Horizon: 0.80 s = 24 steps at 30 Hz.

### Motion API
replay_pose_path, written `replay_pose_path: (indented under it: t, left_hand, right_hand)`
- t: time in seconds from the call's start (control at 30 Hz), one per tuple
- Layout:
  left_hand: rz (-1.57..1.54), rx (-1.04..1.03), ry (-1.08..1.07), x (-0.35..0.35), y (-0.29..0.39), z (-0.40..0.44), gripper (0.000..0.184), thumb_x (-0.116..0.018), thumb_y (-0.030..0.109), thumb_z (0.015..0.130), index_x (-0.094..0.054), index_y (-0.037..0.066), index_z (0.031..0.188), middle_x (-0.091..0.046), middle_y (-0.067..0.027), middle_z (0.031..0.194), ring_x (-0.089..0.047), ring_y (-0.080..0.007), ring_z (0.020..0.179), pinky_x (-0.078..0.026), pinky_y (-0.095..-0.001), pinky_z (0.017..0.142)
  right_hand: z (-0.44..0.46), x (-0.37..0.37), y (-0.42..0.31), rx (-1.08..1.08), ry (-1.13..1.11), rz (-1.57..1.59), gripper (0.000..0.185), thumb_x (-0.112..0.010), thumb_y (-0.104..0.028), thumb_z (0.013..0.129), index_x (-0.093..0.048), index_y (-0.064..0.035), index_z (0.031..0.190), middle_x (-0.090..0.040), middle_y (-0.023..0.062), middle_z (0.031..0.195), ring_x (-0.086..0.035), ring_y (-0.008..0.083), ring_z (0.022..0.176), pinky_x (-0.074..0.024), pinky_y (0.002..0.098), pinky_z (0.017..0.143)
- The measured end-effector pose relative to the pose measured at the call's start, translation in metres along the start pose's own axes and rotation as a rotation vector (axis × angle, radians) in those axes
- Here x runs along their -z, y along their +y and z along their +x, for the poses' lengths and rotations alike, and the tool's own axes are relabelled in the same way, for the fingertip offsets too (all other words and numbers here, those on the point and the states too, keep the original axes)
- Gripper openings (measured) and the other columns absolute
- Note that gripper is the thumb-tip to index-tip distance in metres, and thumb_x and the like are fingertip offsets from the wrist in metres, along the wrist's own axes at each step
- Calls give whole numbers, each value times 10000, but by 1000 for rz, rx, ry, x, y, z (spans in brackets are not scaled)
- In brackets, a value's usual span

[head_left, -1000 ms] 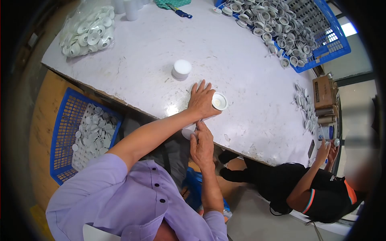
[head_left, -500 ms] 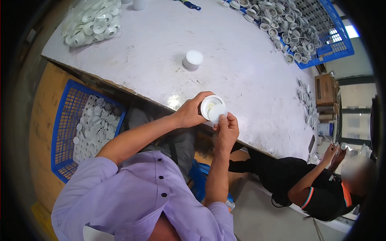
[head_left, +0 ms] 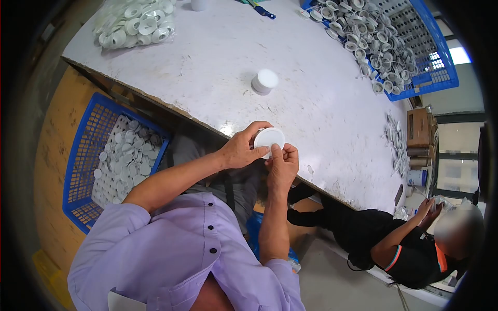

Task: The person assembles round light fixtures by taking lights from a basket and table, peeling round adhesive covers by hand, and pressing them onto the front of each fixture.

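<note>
My left hand (head_left: 243, 148) is closed around the side of a round white lamp housing (head_left: 258, 132), just over the front edge of the table. A flat white disc (head_left: 270, 139) covers the housing's opening and hides its inside. The thumb of my right hand (head_left: 284, 165) presses on the disc's near edge, with the other fingers curled beside the housing. Beyond my hands, a short stack of white discs (head_left: 265, 81) stands on the white table (head_left: 218, 67).
A clear bag of white rings (head_left: 140, 26) lies at the far left. Below it, a blue basket (head_left: 78, 166) holds loose discs. Another blue basket (head_left: 441, 52) with many grey-white round parts is at the upper right. A co-worker (head_left: 399, 243) works at the right.
The disc has moved from overlapping the housing's lower right edge to lying over its opening, covering the inside. My right hand has shifted slightly left, its thumb now on the disc.
</note>
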<state>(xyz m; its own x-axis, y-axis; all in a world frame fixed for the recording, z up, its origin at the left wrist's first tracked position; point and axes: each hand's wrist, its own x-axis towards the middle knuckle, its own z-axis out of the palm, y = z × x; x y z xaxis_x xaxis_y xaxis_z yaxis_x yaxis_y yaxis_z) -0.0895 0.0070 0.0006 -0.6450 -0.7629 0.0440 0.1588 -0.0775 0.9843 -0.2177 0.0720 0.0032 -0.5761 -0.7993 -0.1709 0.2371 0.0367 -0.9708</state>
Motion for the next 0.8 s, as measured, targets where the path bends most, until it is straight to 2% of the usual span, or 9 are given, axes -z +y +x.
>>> replay_pose_path:
  t: [0.4, 0.5, 0.6, 0.7, 0.8]
  left_hand:
    - [131, -8, 128, 16, 3, -21, 429, -523, 78, 858, -375, 27, 1258, -535, -113, 1109, -527, -162, 1026, -431, -298, 873]
    - [222, -110, 205, 20, -1, -24, 422, -535, 86, 835, -398, 54, 1233, -594, -185, 1007, -609, -255, 932, -479, -351, 783]
    - [212, -100, 230, 26, -5, -28, 411, -539, 85, 831, -409, 48, 1220, -594, -181, 1012, -606, -256, 943, -476, -345, 795]
    - [152, -49, 233, 32, -10, -31, 414, -540, 102, 857, -393, 32, 1238, -557, -117, 1079, -547, -158, 988, -445, -294, 843]
    - [63, -76, 283, 41, -9, -34, 364, -572, 126, 853, -455, 27, 1183, -577, -98, 1039, -549, -136, 958, -449, -281, 825]
  right_hand:
    - [-4, -19, 14, -131, -132, 52, 192, -662, -117, 823, -473, -81, 826, -529, 10, 649, -503, 68, 507, -467, 196, 448]
    - [-4, -24, 17, -178, -176, 35, 191, -656, -130, 831, -473, -81, 804, -539, 20, 657, -505, 71, 506, -473, 199, 459]
    - [-2, -29, 22, -199, -221, 19, 196, -651, -131, 834, -466, -65, 820, -553, 37, 680, -514, 73, 522, -461, 195, 467]
    - [-1, -33, 26, -201, -250, 7, 201, -650, -125, 835, -458, -65, 822, -559, 41, 683, -518, 70, 527, -449, 187, 465]
    - [-7, -44, 21, -163, -270, -82, 209, -653, -120, 834, -450, -80, 805, -556, 34, 672, -516, 63, 520, -439, 179, 454]
